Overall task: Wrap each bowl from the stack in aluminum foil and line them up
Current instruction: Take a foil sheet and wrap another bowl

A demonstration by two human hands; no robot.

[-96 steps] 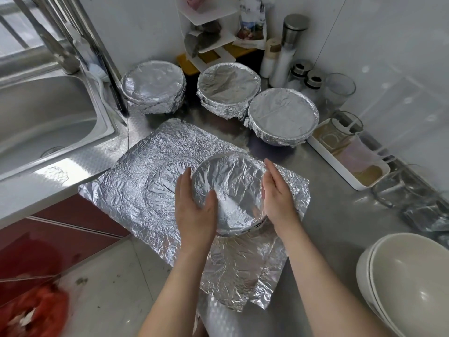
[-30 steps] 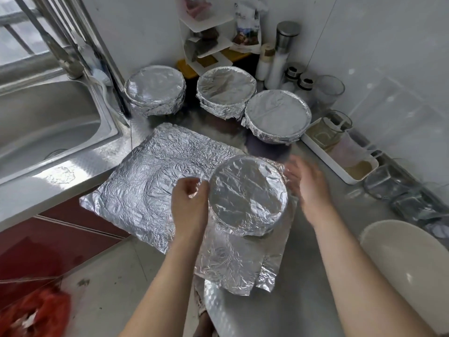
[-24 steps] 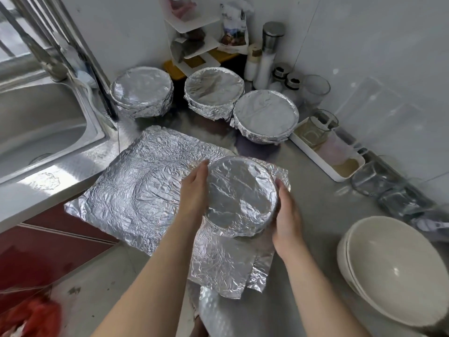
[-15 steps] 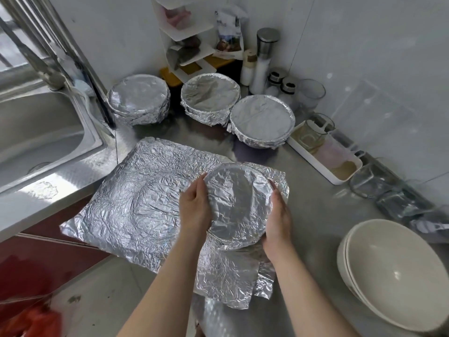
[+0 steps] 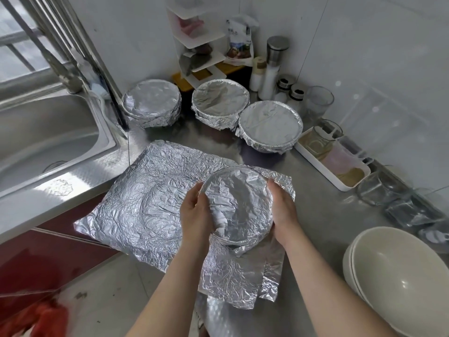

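Moved: a second ago the right hand [image 5: 284, 210] was off to the side. Now it's back on the right rim of the foil-wrapped bowl [image 5: 239, 205], and the bowl is tipped up with its foil face toward the person.
Left hand [image 5: 195, 215]: fingers [image 5: 196, 193] curled round the left rim, thumb lying on the foil top, so it's got a proper grip.
Right hand: cupped round the opposite rim, gripping too.
Where the bowl is: between both hands, over the near right part of the big foil sheet [image 5: 150, 200] on the counter [image 5: 323, 220].
How it looks: foil pulled flat-ish across the mouth with lots of fine creases, and the edge bunched under the rim. Loose crumpled foil pieces [image 5: 233, 280] hang out below it toward the counter edge.
Already done: three wrapped bowls [image 5: 151, 102] [image 5: 220, 102] [image 5: 270, 125] sit in a loose row at the back, the two on the right touching.
Still bare: stack of plain bowls [image 5: 398, 276], cream coloured, at the near right.
Writing: the packet [image 5: 239, 42] beside the white shelf rack [image 5: 196, 42] has print on it, but it's way too small to read.
Also around: sink [image 5: 48, 132] on the left, white tray [image 5: 332, 164] on the right.
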